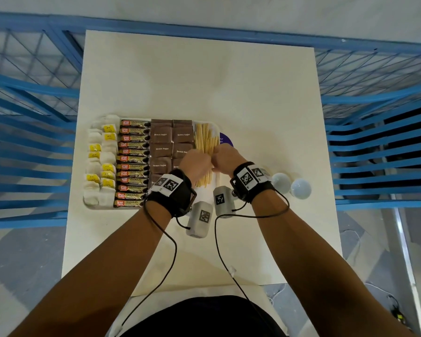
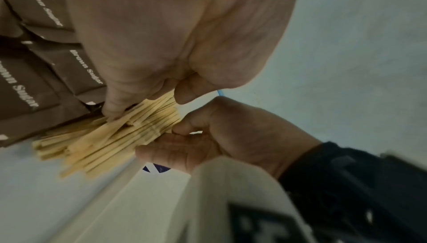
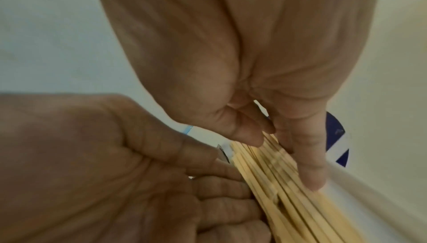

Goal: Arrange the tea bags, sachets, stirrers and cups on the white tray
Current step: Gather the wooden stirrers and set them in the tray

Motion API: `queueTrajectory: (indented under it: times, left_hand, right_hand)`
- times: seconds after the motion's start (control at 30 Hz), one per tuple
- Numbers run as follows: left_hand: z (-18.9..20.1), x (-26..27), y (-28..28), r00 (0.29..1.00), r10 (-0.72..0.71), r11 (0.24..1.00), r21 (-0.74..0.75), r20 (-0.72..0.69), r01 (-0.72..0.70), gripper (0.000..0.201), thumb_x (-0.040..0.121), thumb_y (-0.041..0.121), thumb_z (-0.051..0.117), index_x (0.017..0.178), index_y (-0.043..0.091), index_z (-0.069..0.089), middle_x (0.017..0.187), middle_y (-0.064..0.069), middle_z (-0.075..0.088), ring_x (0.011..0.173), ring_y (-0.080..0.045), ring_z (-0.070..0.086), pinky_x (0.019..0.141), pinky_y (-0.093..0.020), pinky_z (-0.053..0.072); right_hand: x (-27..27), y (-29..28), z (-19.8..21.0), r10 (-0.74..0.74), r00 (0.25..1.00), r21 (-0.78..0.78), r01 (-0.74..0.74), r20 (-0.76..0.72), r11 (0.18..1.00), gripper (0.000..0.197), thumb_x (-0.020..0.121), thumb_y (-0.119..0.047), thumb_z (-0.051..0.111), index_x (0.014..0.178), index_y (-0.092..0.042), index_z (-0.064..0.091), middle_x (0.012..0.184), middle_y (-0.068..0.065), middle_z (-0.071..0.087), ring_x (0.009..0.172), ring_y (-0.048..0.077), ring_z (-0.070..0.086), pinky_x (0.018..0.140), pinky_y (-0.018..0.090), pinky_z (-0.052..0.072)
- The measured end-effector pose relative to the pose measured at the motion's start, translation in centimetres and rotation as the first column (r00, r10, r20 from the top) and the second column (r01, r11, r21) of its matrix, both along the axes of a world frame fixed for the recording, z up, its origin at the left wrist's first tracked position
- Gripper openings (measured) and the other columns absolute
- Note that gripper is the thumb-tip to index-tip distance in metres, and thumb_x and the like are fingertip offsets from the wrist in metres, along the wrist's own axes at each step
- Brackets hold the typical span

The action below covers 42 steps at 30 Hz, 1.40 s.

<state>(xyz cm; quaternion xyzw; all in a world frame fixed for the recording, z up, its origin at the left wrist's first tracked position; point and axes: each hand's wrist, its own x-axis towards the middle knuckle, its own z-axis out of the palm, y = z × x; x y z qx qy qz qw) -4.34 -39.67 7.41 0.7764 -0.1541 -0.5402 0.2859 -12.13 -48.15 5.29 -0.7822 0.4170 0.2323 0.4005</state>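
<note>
Together, stirrers (image 2: 110, 141) between both hands' fingers (image 3: 307, 164).

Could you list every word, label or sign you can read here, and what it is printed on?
"Brown Sugar": on the brown sachets.
"GRANULES": on the coffee sticks; their red brand patch is too blurred to read.
Purple disc beside the white tray: lettering cut off, unreadable.
Yellow tea bag tags: print too small.

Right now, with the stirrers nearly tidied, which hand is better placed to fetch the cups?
Probably the right hand. The white cups stand off the tray, just right of that wrist, while the left hand would have to cross over. Both hands grip the stirrers.
</note>
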Motion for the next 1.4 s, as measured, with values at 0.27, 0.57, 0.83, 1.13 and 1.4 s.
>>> queueTrajectory:
  times: [0.27, 0.57, 0.83, 1.13, 1.4]
  left_hand:
    - [-1.1, 0.9, 1.4, 0.956, -0.174, 0.975, -0.094, 0.237, 0.2, 0.036, 0.1, 0.009, 0.048, 0.135, 0.011, 0.055, 0.122, 0.001, 0.06, 0.102, -0.016, 0.056, 0.066, -0.018, 0.043]
    - [-4.2, 0.0, 4.0, 0.134, -0.611, 0.576, 0.322, 0.78, 0.751, 0.078, 0.071, 0.056, 0.079, 0.135, 0.023, 0.048, 0.135, -0.006, 0.046, 0.123, -0.027, 0.042, 0.106, -0.043, 0.039]
    - [-5.3, -0.4, 3.5, 0.133, -0.566, 0.613, 0.308, 0.813, 0.727, 0.066, 0.074, 0.053, 0.075, 0.128, 0.022, 0.052, 0.128, -0.006, 0.051, 0.117, -0.027, 0.045, 0.102, -0.042, 0.039]
    - [-6.1, -1.1, 3.3, 0.128, -0.556, 0.605, 0.294, 0.821, 0.74, 0.078, 0.069, 0.062, 0.062, 0.132, 0.018, 0.047, 0.127, -0.01, 0.046, 0.114, -0.031, 0.043, 0.099, -0.046, 0.04]
    - [-6.8, -1.0, 3.9, 0.172, -0.55, 0.616, 0.258, 0.817, 0.744, 0.083, 0.069, 0.06, 0.072, 0.135, 0.017, 0.047, 0.135, -0.01, 0.045, 0.118, -0.03, 0.044, 0.099, -0.044, 0.04]
  right_hand:
    - [-0.7, -0.4, -0.8, -0.107, 0.988, -0.24, 0.132, 0.114, 0.962, 0.025, 0.091, -0.005, 0.05, 0.103, 0.0, 0.071, 0.107, 0.013, 0.07, 0.101, 0.03, 0.064, 0.087, 0.032, 0.049]
    - [1.3, -2.6, -2.2, -0.037, 0.935, -0.333, 0.162, 0.353, 0.929, 0.047, 0.088, 0.01, 0.05, 0.131, -0.005, 0.06, 0.128, 0.01, 0.053, 0.119, 0.024, 0.05, 0.1, 0.028, 0.046]
    - [0.0, -3.2, -2.8, -0.088, 0.913, -0.317, 0.227, 0.399, 0.921, 0.052, 0.087, 0.015, 0.05, 0.132, -0.009, 0.061, 0.129, 0.006, 0.057, 0.118, 0.022, 0.056, 0.102, 0.029, 0.048]
    - [-0.2, -3.5, -3.4, 0.096, 0.966, -0.374, 0.0, 0.24, 0.927, 0.055, 0.085, 0.012, 0.053, 0.136, -0.008, 0.059, 0.128, 0.009, 0.053, 0.12, 0.025, 0.045, 0.102, 0.035, 0.046]
    - [3.5, -3.4, -3.0, 0.231, 0.949, -0.456, -0.111, 0.216, 0.883, 0.053, 0.085, 0.009, 0.054, 0.136, -0.007, 0.057, 0.132, 0.008, 0.05, 0.12, 0.026, 0.045, 0.1, 0.038, 0.048]
